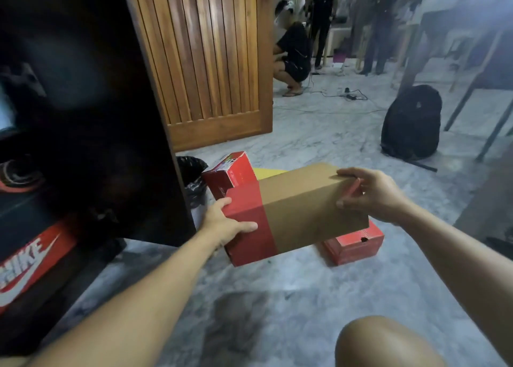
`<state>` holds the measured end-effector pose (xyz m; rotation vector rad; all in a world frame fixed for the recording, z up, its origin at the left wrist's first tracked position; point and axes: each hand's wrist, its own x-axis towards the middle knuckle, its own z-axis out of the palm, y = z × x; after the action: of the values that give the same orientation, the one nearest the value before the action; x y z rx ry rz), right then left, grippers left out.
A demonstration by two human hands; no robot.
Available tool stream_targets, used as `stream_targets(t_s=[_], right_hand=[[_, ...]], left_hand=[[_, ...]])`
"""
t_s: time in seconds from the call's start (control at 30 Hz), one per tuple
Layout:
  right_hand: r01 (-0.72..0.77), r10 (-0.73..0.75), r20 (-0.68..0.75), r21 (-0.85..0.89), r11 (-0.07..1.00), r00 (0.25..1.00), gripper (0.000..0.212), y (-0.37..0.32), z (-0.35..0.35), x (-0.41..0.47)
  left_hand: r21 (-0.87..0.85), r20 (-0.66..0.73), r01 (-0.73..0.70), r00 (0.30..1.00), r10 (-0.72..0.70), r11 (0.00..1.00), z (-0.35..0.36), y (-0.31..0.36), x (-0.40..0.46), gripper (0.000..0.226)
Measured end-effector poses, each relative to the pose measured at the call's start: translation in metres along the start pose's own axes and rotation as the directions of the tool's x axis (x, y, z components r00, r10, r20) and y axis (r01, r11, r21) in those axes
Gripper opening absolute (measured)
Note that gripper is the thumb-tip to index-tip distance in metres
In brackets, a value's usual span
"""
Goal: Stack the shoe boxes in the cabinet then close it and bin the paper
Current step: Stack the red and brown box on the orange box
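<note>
Open cabinet [83, 133], left, its dark side panel [155, 144] standing between the interior and the floor to the right. The lower interior holds a red branded box [30, 261] with dark items above. The slatted wooden door [211, 61] stands swung outward behind. Beside the panel's foot a black-lined bin [191, 178], a red box [230, 169] and a red lid [358, 244] occupy the floor. The marble floor [277, 297] in the foreground lies bare; a black backpack [413, 122] stands well apart, right.

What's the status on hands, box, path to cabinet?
Left hand and right hand each have a grip on the brown-and-red shoe box, held off the floor. Open cabinet at left. Red boxes beneath and behind; path clear.
</note>
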<state>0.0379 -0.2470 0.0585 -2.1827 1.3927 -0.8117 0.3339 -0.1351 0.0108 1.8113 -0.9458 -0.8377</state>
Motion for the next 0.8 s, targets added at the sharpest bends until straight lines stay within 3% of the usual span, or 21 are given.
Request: stream_targets(t_s=[0.5,0.8], right_hand=[[0.245,-0.246,-0.01,0.092,0.965,0.969,0.066,-0.159,-0.032,-0.049],[0.436,-0.45,-0.005,0.262,0.861,0.893,0.067,-0.275,0.009,-0.055]], left_hand=[[0.124,-0.217,-0.134,0.963,0.159,0.983,-0.163,0.057,-0.116,0.112],[0.23,-0.439,-0.105,0.876,0.2,0.967,-0.287,0.081,-0.202,0.097]])
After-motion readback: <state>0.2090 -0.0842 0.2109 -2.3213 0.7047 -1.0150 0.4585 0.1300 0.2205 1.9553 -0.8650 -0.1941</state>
